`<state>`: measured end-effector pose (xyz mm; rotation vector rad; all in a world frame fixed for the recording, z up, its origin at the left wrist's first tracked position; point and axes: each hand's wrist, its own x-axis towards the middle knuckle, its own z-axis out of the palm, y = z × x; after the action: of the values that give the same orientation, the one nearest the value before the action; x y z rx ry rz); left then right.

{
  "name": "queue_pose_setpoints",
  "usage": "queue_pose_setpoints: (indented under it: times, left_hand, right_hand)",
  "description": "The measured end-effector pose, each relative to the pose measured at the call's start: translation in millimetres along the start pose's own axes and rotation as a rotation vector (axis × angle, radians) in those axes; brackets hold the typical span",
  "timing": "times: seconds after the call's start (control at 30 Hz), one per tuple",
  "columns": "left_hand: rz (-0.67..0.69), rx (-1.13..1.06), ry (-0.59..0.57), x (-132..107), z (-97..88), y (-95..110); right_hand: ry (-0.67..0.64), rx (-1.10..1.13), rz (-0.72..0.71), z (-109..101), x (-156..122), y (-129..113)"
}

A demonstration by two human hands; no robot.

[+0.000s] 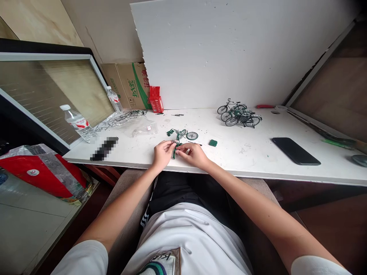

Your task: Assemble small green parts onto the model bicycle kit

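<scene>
Near the table's front edge, my left hand [163, 153] and my right hand [192, 154] meet with fingers pinched around a small dark green model bicycle part [174, 154]. My fingertips cover much of it, so its exact shape is hidden. Just beyond my fingers lie a spoked toy wheel [192, 135], another wheel [181, 134] and a small green piece [170, 132]. A flat green block [212, 143] rests to the right of my right hand.
Several assembled model bicycles [239, 113] stand at the back right. A black phone [296, 151] lies at right. Water bottles [78, 123], black part frames [122, 119], a plastic bag [146, 129] and a red box [155, 100] occupy the left. A white board [229, 53] rises behind.
</scene>
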<state>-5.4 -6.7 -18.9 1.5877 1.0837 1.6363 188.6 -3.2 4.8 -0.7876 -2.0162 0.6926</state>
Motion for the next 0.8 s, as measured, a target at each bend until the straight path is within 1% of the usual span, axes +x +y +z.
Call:
queue_pose_setpoints:
  times: [0.13,0.2,0.27,0.4,0.53,0.7,0.8]
  left_hand:
    - [-0.037,-0.033,-0.001,-0.1,1.3,1.7]
    - [-0.072,-0.064,0.012,0.2,1.9,2.6]
    - [-0.104,-0.090,0.019,0.2,2.5,3.9]
    - [-0.138,-0.105,0.005,-1.3,3.6,6.6]
    - [-0.143,-0.104,0.016,-3.1,4.1,6.6]
    - [-0.149,-0.126,0.077,-3.9,4.2,5.3]
    - [-0.128,-0.118,0.077,-4.2,3.6,6.7]
  right_hand:
    - [0.131,-0.024,0.052,-0.1,0.7,0.8]
    - [0.159,-0.046,0.086,-0.2,1.0,1.3]
    - [0.154,-0.065,0.093,-0.2,1.4,1.9]
    - [0.173,-0.085,0.056,0.1,1.8,3.2]
    - [0.182,-0.081,0.016,0.0,1.6,4.5]
    - [0.147,-0.070,-0.008,0.6,1.2,6.8]
    - [0.148,-0.060,-0.025,1.4,1.4,9.3]
